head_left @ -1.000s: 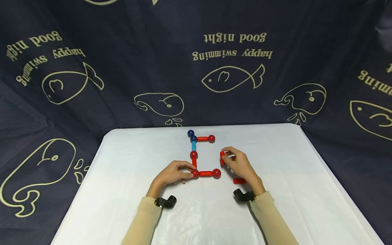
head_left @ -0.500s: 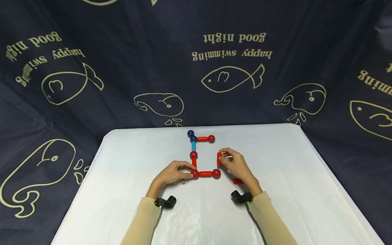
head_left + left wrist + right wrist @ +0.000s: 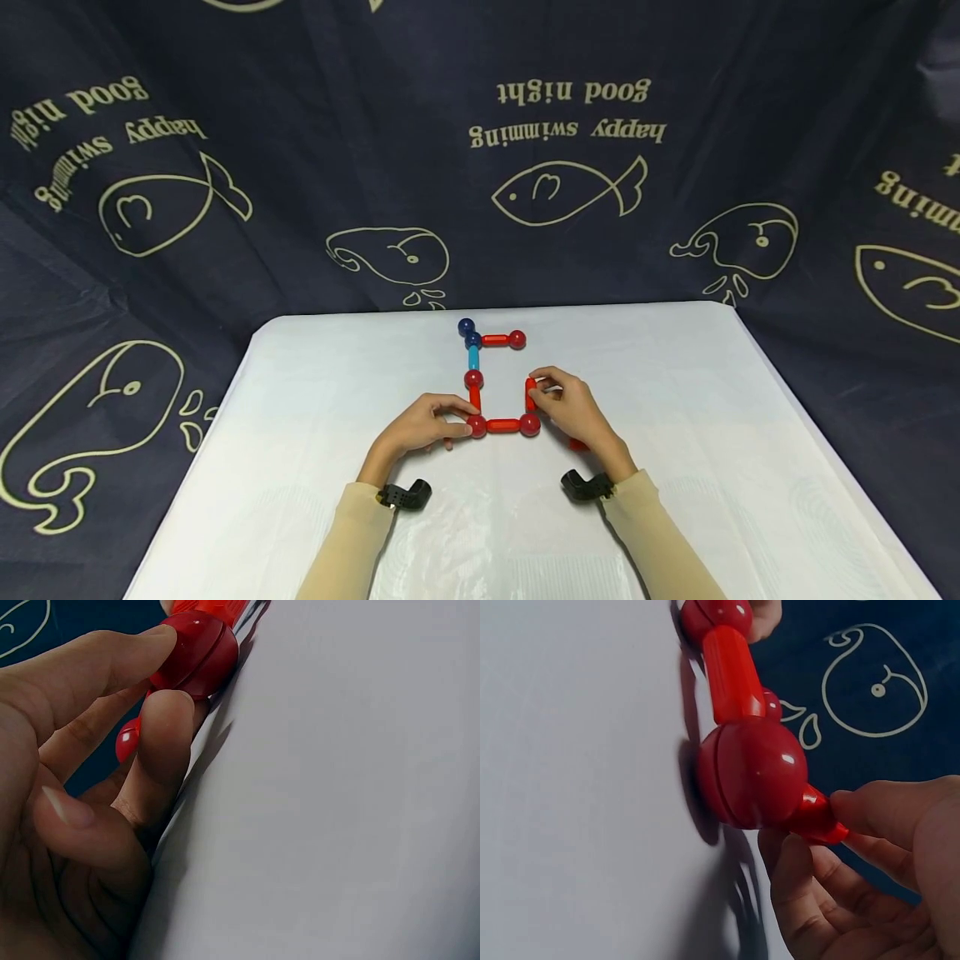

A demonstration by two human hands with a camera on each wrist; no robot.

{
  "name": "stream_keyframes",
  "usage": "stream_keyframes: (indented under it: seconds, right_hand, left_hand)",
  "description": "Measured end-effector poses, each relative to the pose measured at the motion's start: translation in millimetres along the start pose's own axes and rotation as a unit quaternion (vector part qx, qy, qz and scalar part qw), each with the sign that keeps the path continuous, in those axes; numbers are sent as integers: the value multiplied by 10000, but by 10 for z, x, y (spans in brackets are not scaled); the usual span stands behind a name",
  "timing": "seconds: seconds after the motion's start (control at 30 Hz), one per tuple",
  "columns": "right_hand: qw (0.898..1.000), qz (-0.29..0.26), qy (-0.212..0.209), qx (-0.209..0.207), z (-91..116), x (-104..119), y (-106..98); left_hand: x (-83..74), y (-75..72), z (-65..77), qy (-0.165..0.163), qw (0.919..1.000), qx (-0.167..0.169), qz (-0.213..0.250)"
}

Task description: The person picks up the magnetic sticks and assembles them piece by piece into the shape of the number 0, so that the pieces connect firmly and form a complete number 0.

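Note:
My left hand [image 3: 426, 423] pinches a red ball [image 3: 196, 654] at the near left corner of a frame of balls and rods. From that ball a red rod [image 3: 502, 426] runs right to another red ball [image 3: 751, 774]. My right hand [image 3: 572, 407] pinches a second red rod [image 3: 531, 395] between thumb and fingers; its near end meets the right-hand ball, seen close in the right wrist view. Up the left side stand a red rod [image 3: 476, 398], a red ball [image 3: 473, 379], a light blue rod [image 3: 473, 358] and a dark blue ball [image 3: 472, 340].
Off the dark blue ball, a red rod [image 3: 495, 340] leads right to a red ball [image 3: 517, 339]. Another dark blue ball [image 3: 467, 327] touches it behind. A loose red rod [image 3: 577, 445] lies partly hidden under my right wrist. A dark printed cloth [image 3: 570, 250] hangs behind the white table [image 3: 360, 350].
My right hand has moved left and slightly nearer, bringing its red rod to the near right ball. The left hand has stayed in place on its ball.

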State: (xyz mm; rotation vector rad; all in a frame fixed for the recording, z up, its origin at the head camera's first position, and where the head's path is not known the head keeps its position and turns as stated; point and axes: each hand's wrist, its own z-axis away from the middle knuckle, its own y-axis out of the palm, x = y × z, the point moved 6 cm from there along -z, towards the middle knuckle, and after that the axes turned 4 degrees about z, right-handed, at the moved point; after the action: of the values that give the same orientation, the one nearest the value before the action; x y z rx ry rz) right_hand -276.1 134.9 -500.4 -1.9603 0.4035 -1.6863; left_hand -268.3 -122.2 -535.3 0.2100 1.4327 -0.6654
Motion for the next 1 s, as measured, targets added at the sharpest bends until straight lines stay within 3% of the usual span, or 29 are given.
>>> stream_keyframes:
  seconds: [0.3, 0.5, 0.73, 1.0]
  right_hand:
    - [9999, 120, -48, 7, 10, 21, 19]
    - [9983, 526, -117, 210, 7, 6, 59]
    - [9970, 638, -171, 397, 1, -15, 107]
    - [9967, 741, -107, 327, -13, -14, 108]
  left_hand:
    - [-14, 7, 3, 35, 10000, 17, -20]
    - [-26, 10, 9, 32, 10000, 2, -45]
    - [-19, 5, 11, 41, 10000, -12, -87]
    - [-10, 0, 12, 58, 9999, -27, -94]
